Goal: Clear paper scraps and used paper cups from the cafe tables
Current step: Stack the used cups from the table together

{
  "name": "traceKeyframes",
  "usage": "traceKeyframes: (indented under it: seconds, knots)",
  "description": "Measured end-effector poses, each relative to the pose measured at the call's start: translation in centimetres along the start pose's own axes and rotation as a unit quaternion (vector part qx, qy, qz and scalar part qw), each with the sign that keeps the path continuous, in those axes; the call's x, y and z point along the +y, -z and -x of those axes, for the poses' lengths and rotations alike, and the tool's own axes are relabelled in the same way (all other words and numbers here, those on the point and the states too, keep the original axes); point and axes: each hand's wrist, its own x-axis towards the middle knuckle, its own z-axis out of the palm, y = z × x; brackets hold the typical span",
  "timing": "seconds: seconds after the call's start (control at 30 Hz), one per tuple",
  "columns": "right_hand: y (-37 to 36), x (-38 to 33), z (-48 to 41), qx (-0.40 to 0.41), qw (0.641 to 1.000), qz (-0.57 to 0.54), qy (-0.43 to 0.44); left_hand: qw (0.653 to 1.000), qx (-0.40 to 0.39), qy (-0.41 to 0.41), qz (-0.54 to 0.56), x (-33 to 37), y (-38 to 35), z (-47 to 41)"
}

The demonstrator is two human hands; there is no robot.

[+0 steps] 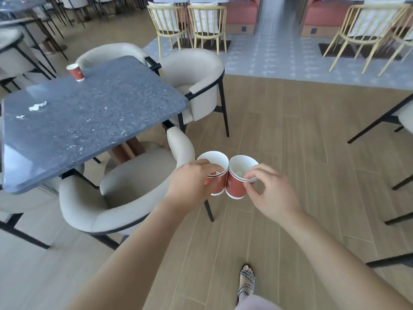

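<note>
My left hand (190, 186) grips a red paper cup with a white rim (215, 171) over the floor. My right hand (271, 191) pinches the rim of a second red paper cup (235, 182), which has white paper inside; the two cups touch side by side. A third red cup (76, 72) stands upright at the far left corner of the dark speckled table (100, 108). Two white paper scraps lie near the table's left edge, a larger one (37, 106) and a small one (20, 117).
Beige armchairs with black legs surround the table, one (125, 193) right beside my left arm, another (196, 86) at the table's far right. Wooden floor (290, 142) stretches ahead. Yellow chairs (187, 25) and a further table leg (380, 121) stand farther off. My sandalled foot (245, 280) shows below.
</note>
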Motion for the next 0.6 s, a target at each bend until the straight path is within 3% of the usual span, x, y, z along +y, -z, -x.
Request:
traceKeyframes:
  seconds: [0.6]
  knots:
    - [4.5,18.2,-22.8,0.004,1.000,-0.009,-0.001,1.000,0.000,-0.001,0.004,0.9,-8.8,-28.6]
